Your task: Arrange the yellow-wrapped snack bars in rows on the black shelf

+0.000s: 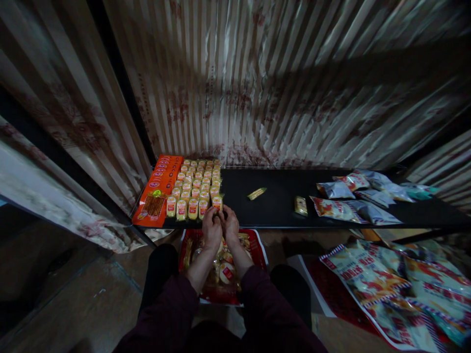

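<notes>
Small yellow wrapped snack cakes [193, 208] with red and white labels stand in rows at the left end of a black shelf [272, 215]. At the front right corner of these rows is one wrapped cake [217, 201]. My left hand [212, 230] and my right hand [230, 226] come together at its lower end, fingers closed around it. Their fingertips are partly hidden. Beneath my forearms sits a red box [259, 250] with white edges, holding more wrapped snacks [227, 272].
An orange snack packet [156, 191] lies left of the rows. Two loose wrapped pieces [256, 193] [300, 206] lie mid-shelf. Several snack bags [336, 209] cover the shelf's right end. Larger bags [371, 274] lie at lower right. A striped curtain [235, 88] hangs behind; dark metal posts [121, 78] stand left.
</notes>
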`<state>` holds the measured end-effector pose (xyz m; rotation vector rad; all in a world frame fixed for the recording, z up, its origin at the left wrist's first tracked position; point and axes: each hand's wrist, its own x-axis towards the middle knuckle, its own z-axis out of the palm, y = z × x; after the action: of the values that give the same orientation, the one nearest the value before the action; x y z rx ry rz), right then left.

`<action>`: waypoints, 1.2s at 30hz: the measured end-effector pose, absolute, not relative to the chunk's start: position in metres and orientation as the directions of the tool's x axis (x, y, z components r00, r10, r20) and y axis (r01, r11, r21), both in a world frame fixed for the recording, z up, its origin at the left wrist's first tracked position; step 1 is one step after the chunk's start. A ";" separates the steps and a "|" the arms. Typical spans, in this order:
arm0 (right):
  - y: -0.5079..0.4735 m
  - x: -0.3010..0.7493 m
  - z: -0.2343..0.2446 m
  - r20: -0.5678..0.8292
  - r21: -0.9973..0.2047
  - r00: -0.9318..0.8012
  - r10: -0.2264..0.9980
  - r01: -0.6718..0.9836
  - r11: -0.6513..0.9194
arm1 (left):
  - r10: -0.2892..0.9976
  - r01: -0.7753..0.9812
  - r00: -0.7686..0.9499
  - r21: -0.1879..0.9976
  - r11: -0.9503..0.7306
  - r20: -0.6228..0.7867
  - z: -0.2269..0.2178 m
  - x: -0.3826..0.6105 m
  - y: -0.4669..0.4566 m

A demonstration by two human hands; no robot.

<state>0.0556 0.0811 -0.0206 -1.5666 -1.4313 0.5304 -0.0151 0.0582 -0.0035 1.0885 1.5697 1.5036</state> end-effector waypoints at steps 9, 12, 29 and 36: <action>0.092 0.056 -0.028 0.264 -0.802 0.196 0.944 0.589 0.102 | 0.922 0.141 -0.382 0.990 -0.013 0.066 0.001 -0.013 0.061; 0.095 0.056 -0.030 0.265 -0.808 0.202 0.943 0.581 0.102 | 0.922 0.137 -0.384 0.991 -0.001 0.054 0.002 -0.009 0.063; 0.109 0.064 -0.032 0.243 -0.812 0.149 0.958 0.571 0.117 | 0.927 0.158 -0.363 0.986 -0.045 0.100 -0.010 -0.003 0.068; 0.107 0.063 -0.032 0.279 -0.804 0.144 0.949 0.576 0.149 | 0.927 0.180 -0.355 0.982 -0.058 0.119 -0.014 -0.001 0.068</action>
<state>0.0626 0.1074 -0.0315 -1.5331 -1.5378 0.5298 -0.0007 0.0677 -0.0144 1.2041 1.5695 1.4698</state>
